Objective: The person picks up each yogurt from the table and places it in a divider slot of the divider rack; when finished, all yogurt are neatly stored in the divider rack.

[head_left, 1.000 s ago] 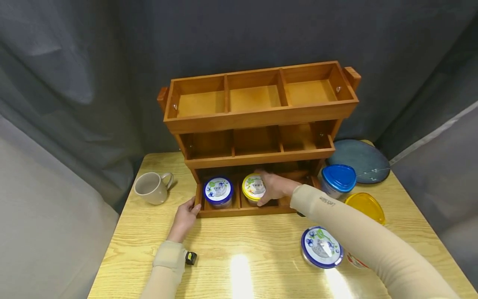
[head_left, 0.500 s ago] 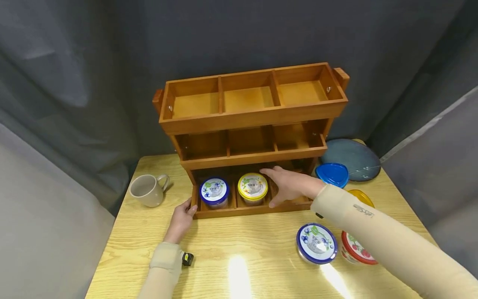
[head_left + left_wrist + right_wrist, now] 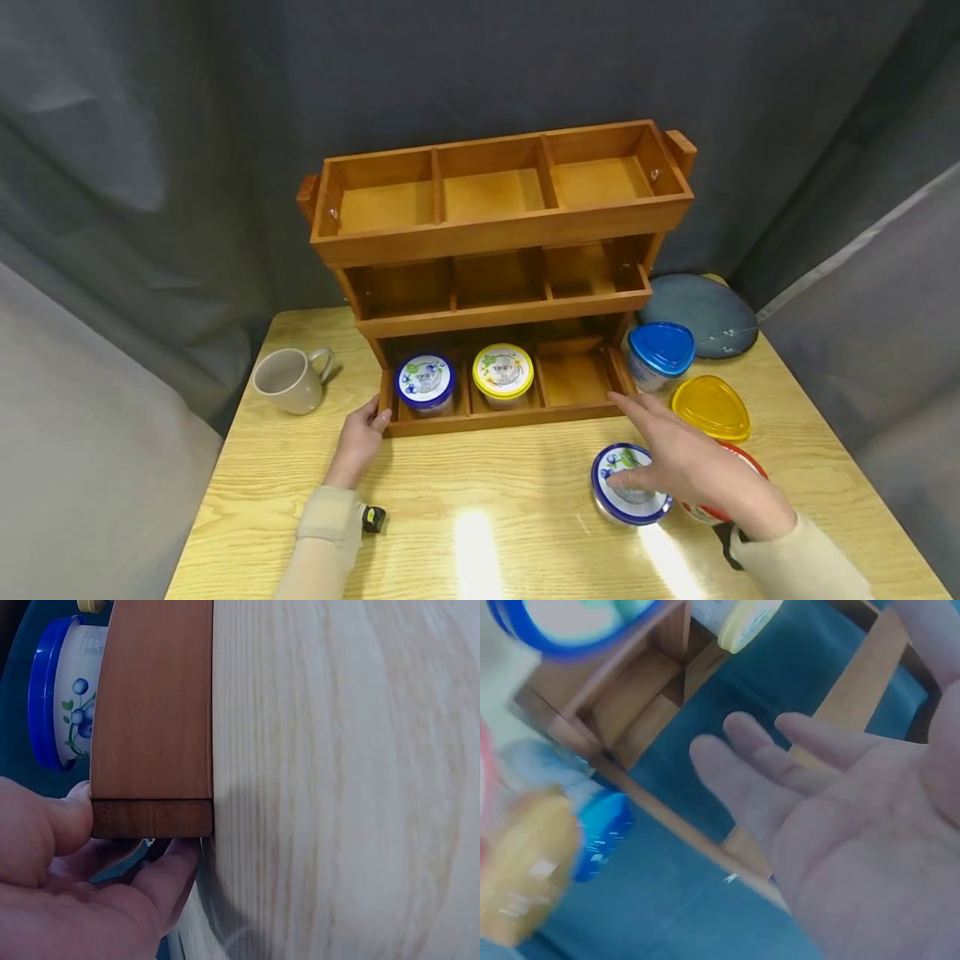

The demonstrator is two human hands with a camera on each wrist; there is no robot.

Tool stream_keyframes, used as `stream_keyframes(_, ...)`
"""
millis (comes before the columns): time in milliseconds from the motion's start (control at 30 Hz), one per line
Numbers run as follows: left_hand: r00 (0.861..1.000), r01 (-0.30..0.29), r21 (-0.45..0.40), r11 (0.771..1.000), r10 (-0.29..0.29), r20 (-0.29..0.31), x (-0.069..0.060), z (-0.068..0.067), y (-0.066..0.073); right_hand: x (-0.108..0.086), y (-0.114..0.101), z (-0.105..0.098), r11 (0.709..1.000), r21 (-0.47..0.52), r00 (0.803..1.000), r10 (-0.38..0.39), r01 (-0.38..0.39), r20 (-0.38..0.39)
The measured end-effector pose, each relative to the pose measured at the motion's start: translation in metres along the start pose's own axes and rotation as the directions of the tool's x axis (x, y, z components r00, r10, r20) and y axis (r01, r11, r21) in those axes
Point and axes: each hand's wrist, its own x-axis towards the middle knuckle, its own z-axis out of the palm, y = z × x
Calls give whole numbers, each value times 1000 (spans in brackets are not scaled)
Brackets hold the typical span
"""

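A three-tier wooden organizer (image 3: 480,242) stands at the back of the table. In its bottom tier, a blue-lidded tub (image 3: 425,380) sits in the left compartment and a yellow-lidded tub (image 3: 503,372) in the middle one; the right compartment holds nothing. My left hand (image 3: 357,442) grips the bottom tier's left end, thumb and fingers round its corner (image 3: 152,817) in the left wrist view. My right hand (image 3: 693,462), fingers spread and holding nothing, hovers over another blue-lidded tub (image 3: 628,502) and partly hides a red-lidded tub (image 3: 701,512).
A beige mug (image 3: 288,382) stands left of the organizer. On the right are a tub with a blue three-cornered lid (image 3: 663,348), a yellow-lidded container (image 3: 711,407) and a dark oval plate (image 3: 701,315). Grey curtains hang behind and beside the table.
My right hand has let go of the yellow-lidded tub and moved right and toward the front, over the loose blue-lidded tub. The left hand keeps its grip; the head view has shifted slightly.
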Motion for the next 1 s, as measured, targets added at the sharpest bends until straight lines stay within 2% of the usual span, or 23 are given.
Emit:
stream_keyframes(100,1000,12,3,1000,-12,-4,0,-3,-1,-12,3,19,999,-5,997,44,-45,-61)
stream_keyframes(167,1000,17,2,1000,-17,-3,0,-4,-1,-16,5,31,999,-16,995,43,-45,-93)
stream_keyframes(333,999,32,-3,999,-32,10,0,-5,-1,-20,11,52,998,-22,992,49,-52,-117)
stream_keyframes(767,999,45,-13,999,-45,26,0,-2,1,-12,22,65,986,-6,981,167,-169,-95)
stream_keyframes(1000,999,41,-21,999,-41,25,0,0,1,-8,20,74,988,17,982,152,-151,-111)
